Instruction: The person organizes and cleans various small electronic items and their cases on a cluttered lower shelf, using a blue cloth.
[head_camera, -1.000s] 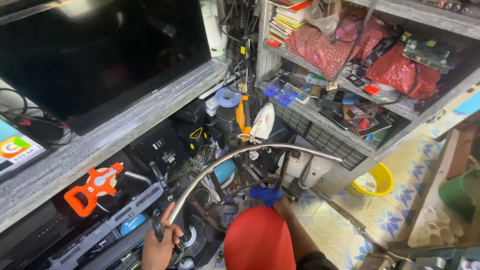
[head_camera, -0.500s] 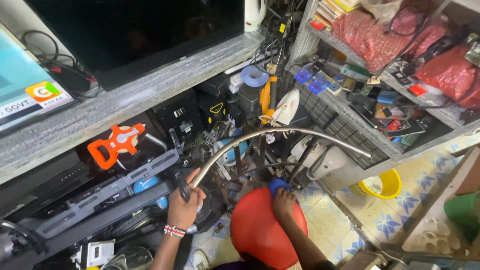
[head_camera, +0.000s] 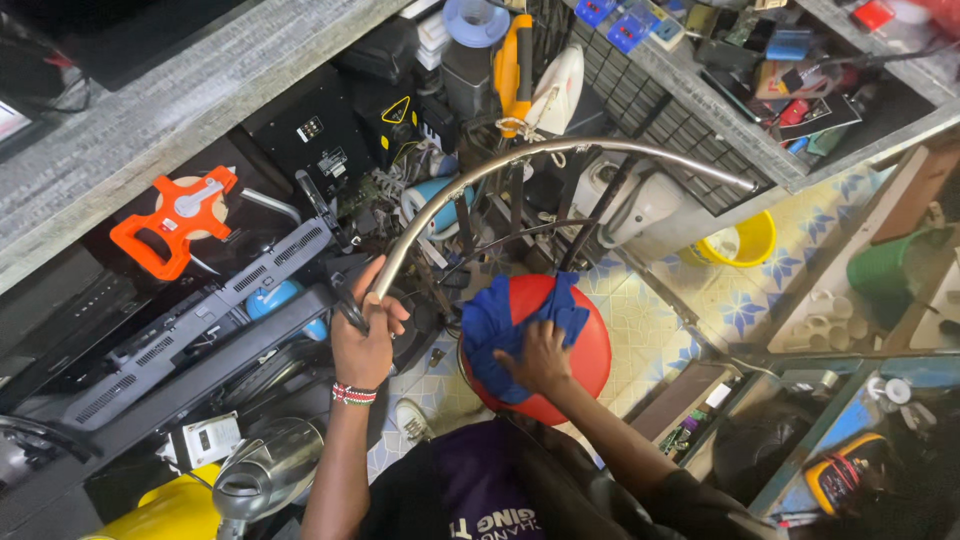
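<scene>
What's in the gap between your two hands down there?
In the head view, dark clutter and a strip of patterned floor tile separate the left hand, gripping the curved metal pipe, from the right hand, pressing a blue cloth onto the red round object.

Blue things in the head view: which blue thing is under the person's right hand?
The blue cloth, spread on the red round object, lies under the right hand. The blue tape roll and blue parts sit far up on shelves, untouched.
</scene>
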